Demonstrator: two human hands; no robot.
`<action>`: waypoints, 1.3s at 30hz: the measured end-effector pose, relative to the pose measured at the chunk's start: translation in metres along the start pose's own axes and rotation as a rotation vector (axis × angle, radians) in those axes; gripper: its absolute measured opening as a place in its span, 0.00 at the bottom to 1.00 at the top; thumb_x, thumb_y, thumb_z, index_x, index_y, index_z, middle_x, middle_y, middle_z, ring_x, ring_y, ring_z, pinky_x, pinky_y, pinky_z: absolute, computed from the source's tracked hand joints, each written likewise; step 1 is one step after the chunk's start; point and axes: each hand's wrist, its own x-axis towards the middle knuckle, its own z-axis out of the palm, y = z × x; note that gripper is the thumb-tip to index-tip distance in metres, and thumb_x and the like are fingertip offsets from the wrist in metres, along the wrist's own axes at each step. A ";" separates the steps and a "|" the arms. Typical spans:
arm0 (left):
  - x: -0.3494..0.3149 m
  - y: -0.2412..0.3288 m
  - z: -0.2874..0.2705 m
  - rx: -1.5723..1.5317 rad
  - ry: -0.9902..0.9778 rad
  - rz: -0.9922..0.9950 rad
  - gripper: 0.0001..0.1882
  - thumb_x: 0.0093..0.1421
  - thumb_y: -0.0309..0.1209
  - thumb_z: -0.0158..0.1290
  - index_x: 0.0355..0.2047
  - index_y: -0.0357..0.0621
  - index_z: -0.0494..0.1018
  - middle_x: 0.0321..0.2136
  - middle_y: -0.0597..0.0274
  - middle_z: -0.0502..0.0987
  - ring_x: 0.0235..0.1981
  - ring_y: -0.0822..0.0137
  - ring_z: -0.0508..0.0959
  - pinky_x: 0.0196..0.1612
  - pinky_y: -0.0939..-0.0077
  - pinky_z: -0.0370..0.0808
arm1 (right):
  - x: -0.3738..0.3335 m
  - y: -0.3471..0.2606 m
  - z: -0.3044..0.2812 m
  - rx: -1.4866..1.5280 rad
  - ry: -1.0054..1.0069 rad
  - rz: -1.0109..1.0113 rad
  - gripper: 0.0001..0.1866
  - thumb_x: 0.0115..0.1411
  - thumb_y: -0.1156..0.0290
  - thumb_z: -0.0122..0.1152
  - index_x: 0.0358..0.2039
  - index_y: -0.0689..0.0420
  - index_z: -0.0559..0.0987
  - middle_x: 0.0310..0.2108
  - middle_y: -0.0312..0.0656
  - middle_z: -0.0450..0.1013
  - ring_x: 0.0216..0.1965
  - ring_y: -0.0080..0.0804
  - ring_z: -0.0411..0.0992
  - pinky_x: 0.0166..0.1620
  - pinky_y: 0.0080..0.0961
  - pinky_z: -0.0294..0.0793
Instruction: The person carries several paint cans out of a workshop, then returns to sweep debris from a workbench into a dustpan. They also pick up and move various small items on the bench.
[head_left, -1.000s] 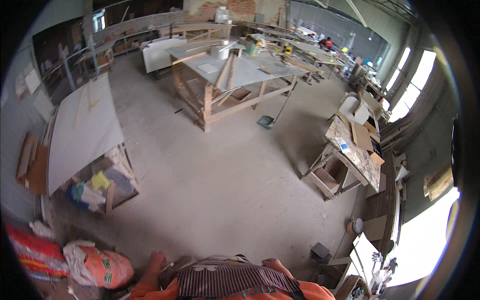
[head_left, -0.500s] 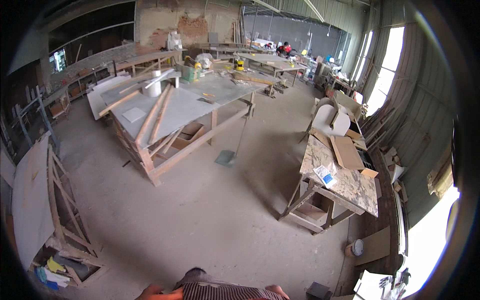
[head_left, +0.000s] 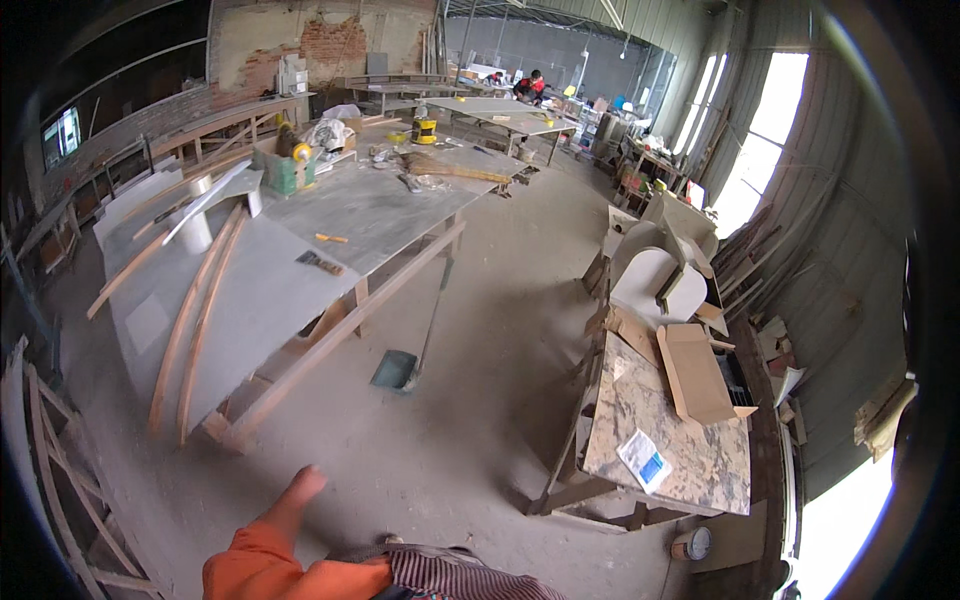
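My left hand [head_left: 308, 482] reaches forward at the bottom, out of an orange sleeve [head_left: 255, 565]. It hangs above the bare floor, just off the near corner of the large grey worktable. Its fingers are too blurred and small to make out, and nothing can be seen in it. My right hand is not in the picture. The large worktable [head_left: 270, 290] bears two long wooden strips [head_left: 208, 320], a white cylinder [head_left: 196, 232] and a green box [head_left: 285, 172]. A long-handled dustpan [head_left: 395, 370] stands on the floor beside it.
On the right, a marbled-top table [head_left: 700, 465] holds an opened cardboard box [head_left: 692, 375] and a white-and-blue packet [head_left: 645, 460]. Near its foot stands a bucket [head_left: 691, 544]. A wooden frame [head_left: 65, 470] leans at left. Another person [head_left: 530, 87] is far back.
My view has moved forward, bringing both tables nearer. My left hand has swung forward and further into view. My right hand, partly seen at the lower edge before, has gone out of view.
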 end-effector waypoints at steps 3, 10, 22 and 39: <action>0.099 0.166 -0.016 -0.098 0.000 0.278 0.13 0.57 0.34 0.44 0.27 0.39 0.75 0.27 0.47 0.76 0.31 0.50 0.76 0.39 0.60 0.73 | 0.068 0.000 -0.032 0.078 -0.032 -0.035 0.31 0.53 0.62 0.64 0.56 0.51 0.64 0.52 0.51 0.63 0.46 0.39 0.68 0.49 0.27 0.68; 0.217 0.426 -0.070 -0.515 -0.136 0.512 0.10 0.59 0.30 0.48 0.36 0.36 0.74 0.24 0.64 0.76 0.26 0.74 0.75 0.30 0.76 0.73 | 0.225 -0.122 -0.133 0.164 0.098 -0.124 0.18 0.56 0.60 0.59 0.42 0.60 0.73 0.38 0.46 0.72 0.38 0.33 0.72 0.42 0.26 0.71; 0.420 0.577 -0.193 -0.531 0.240 0.147 0.10 0.60 0.31 0.47 0.39 0.41 0.72 0.26 0.62 0.76 0.23 0.73 0.74 0.25 0.78 0.71 | 0.397 -0.577 -0.356 0.036 -0.006 -0.403 0.15 0.60 0.65 0.53 0.40 0.64 0.76 0.32 0.43 0.76 0.33 0.27 0.73 0.38 0.25 0.72; 0.822 0.714 -0.349 0.056 0.775 -0.270 0.26 0.50 0.44 0.56 0.42 0.35 0.70 0.40 0.43 0.76 0.44 0.49 0.75 0.46 0.61 0.73 | 0.646 -0.804 -0.525 -0.212 0.152 -0.110 0.16 0.61 0.64 0.54 0.40 0.65 0.76 0.32 0.45 0.77 0.37 0.28 0.75 0.37 0.27 0.74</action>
